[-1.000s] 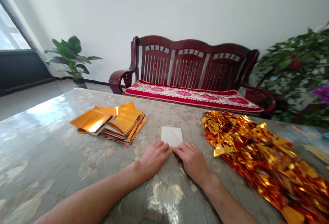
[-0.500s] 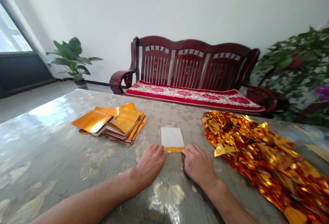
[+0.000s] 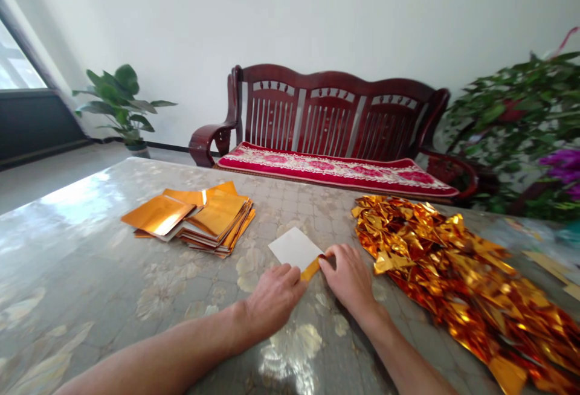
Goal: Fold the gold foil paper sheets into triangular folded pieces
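Observation:
Between my hands lies a sheet of gold foil paper point(image 3: 295, 247), white side up, with one edge folded over as a narrow gold strip. It sits turned at an angle on the table. My left hand point(image 3: 278, 295) is closed at the near end of the strip, its fingertips pressed on the paper. At the other end of the strip, my right hand point(image 3: 348, 275) pinches the corner between thumb and fingers. Left of them rests a stack of flat gold foil sheets point(image 3: 217, 217). A large heap of folded gold foil pieces point(image 3: 435, 262) spreads to the right.
The table point(image 3: 181, 334) has a glossy floral cover. Behind it stands a dark wooden bench point(image 3: 326, 111) with a red floral seat cover point(image 3: 335, 168). Clear plastic wrapping point(image 3: 516, 232) lies at the right edge. Potted plants point(image 3: 120, 99) stand on both sides.
The foil paper has turned from square-on to slanted, its right end now farther from me. My left hand came slightly nearer and rightward; my right hand's grip shifted at the corner.

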